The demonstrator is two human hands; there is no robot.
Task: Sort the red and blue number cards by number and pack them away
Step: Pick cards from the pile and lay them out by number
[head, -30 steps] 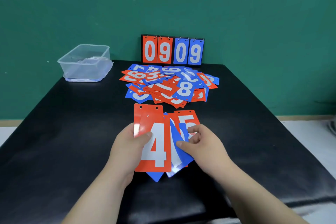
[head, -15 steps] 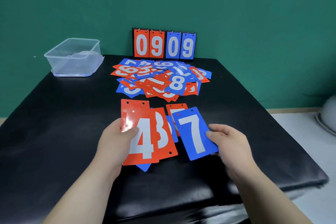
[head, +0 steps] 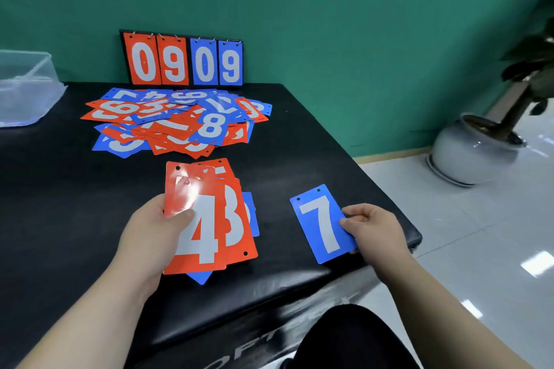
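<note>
Number cards split between two hands over the black table (head: 60,189).

Left hand (head: 153,237) grips a fanned stack (head: 209,219) near the middle, thumb pressed across the red 4 on top, fingers hidden behind; a red 3 and blue edges peek out to the right. Right hand (head: 374,231), at the near right corner, pinches the blue 7 card (head: 320,225) by its right edge, well apart from the fan. The loose pile (head: 177,123) lies farther back, before the scoreboard (head: 186,61) reading 0909; a clear box (head: 27,90) sits far left.
</note>
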